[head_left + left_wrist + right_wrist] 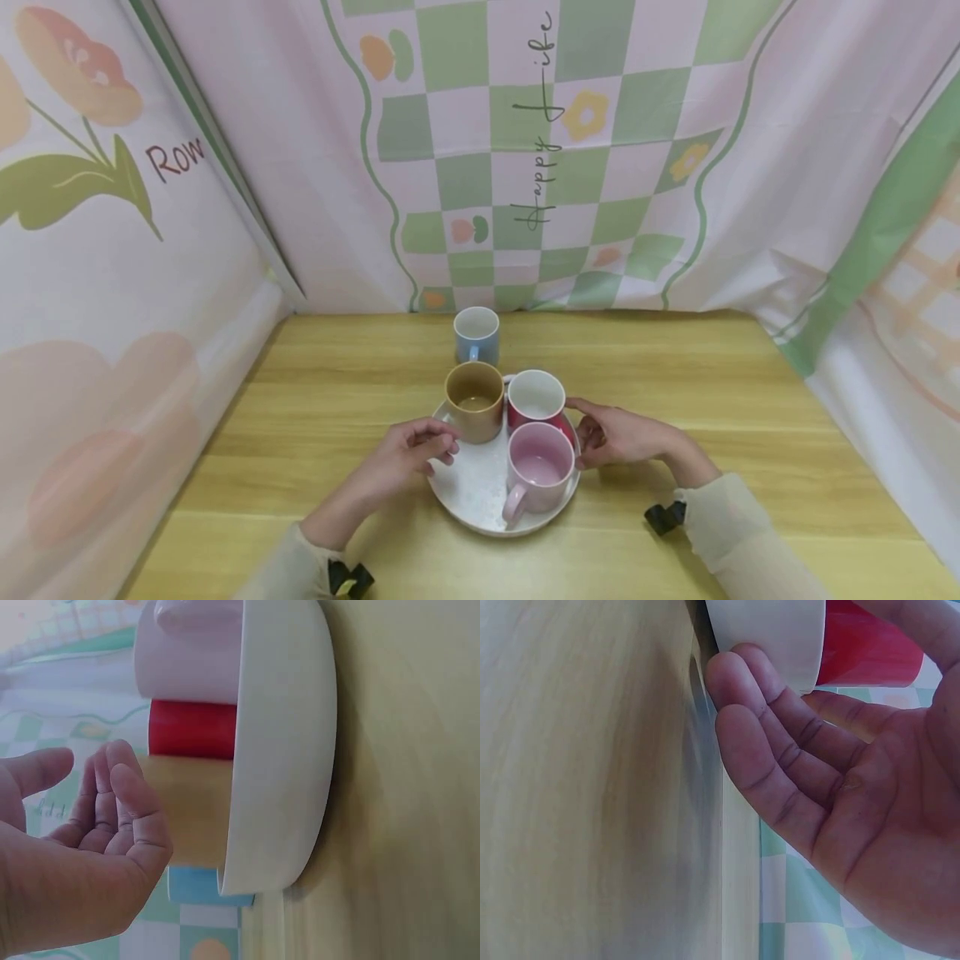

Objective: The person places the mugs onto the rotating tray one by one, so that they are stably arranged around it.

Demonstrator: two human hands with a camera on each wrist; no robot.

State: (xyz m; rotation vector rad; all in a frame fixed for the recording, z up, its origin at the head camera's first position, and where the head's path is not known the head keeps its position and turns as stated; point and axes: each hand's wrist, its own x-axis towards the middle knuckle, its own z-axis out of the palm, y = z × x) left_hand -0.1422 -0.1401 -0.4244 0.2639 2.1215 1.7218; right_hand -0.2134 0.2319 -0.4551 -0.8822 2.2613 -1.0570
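Note:
A round white dish [472,496] sits on the table and bears a tan mug [480,427], a red mug with a white inside [536,397] and a pink mug [542,487]. The pink mug's handle points toward the near side. My left hand [408,452] is beside the tan mug, over the dish's left rim, fingers loosely bent with nothing in them. On the right, my right hand [628,437] is by the red and pink mugs, its fingers relaxed near the dish's side [776,634]. Whether its fingertips touch the dish or mugs, I cannot tell.
Behind the tan mug stands a light blue mug [477,337] off the dish, its handle toward me. The wooden table [330,375] extends to both sides. A checkered curtain [525,167] hangs at the back, and printed cloth [150,292] hangs at the left.

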